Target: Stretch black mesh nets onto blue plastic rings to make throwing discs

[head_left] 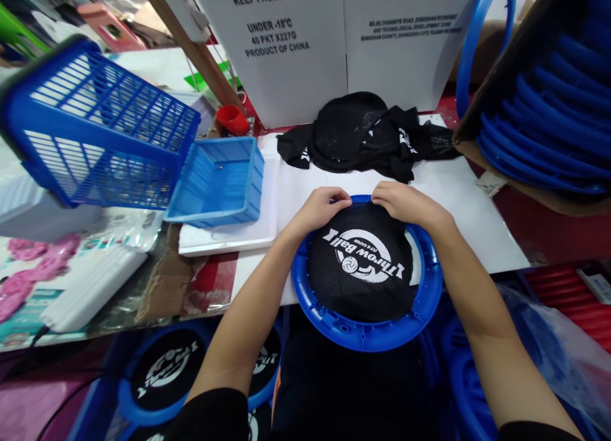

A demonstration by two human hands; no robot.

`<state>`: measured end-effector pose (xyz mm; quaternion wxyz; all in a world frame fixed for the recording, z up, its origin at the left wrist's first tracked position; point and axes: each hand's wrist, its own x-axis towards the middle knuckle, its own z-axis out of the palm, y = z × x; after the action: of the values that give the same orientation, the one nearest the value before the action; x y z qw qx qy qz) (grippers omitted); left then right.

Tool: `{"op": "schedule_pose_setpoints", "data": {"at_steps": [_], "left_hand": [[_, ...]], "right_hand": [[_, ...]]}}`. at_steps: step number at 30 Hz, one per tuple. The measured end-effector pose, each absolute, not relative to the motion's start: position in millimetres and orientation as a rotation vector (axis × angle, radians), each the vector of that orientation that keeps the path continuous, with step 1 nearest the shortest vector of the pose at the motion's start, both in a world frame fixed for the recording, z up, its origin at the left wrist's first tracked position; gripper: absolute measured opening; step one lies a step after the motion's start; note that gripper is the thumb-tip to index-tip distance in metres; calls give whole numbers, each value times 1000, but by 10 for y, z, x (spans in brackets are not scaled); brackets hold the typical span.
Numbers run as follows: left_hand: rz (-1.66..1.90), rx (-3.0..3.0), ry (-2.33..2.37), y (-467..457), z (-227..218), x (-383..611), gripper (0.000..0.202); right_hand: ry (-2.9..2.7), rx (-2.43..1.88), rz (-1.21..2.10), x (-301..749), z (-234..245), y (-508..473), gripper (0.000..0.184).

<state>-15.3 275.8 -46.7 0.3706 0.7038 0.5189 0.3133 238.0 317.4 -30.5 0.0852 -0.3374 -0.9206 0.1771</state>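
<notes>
A blue plastic ring [317,310] rests at the near edge of the white work surface, partly over my lap. Black mesh fabric [329,282] printed "Throw Ball" lies across its opening, and a gap shows between fabric and ring on the right side. At the far rim, my left hand [324,207] pinches the fabric's edge against the ring. Just to its right, my right hand [403,202] pinches the same edge, thumb and fingers closed. The fingertips partly hide the edge they grip. Beyond them lies a pile of black printed mesh pieces [351,132].
A light-blue bin [214,180] stands left, beside a tilted blue basket [119,123] and a red cup [232,119]. White cartons [296,78] form the back. On the right, a cardboard box [482,91] holds stacked blue rings [548,129]. Mesh-covered rings [165,371] lie below left.
</notes>
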Motion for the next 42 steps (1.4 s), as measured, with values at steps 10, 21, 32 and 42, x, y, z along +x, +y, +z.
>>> {"op": "schedule_pose_setpoints", "data": {"at_steps": [10, 21, 32, 42], "left_hand": [[799, 1762, 1308, 2776, -464, -163, 12], [757, 1823, 1314, 2820, -490, -175, 16], [918, 1699, 1297, 2842, -584, -175, 19], [900, 1798, 1350, 2841, -543, -167, 12]], "right_hand": [[-2734, -1127, 449, 2322, -274, 3129, 25], [-2551, -835, 742, 2166, -445, 3171, 19], [-2405, -952, 867, 2125, -463, 3230, 18], [-2360, -1025, 1107, 2116, -535, 3445, 23]]}}
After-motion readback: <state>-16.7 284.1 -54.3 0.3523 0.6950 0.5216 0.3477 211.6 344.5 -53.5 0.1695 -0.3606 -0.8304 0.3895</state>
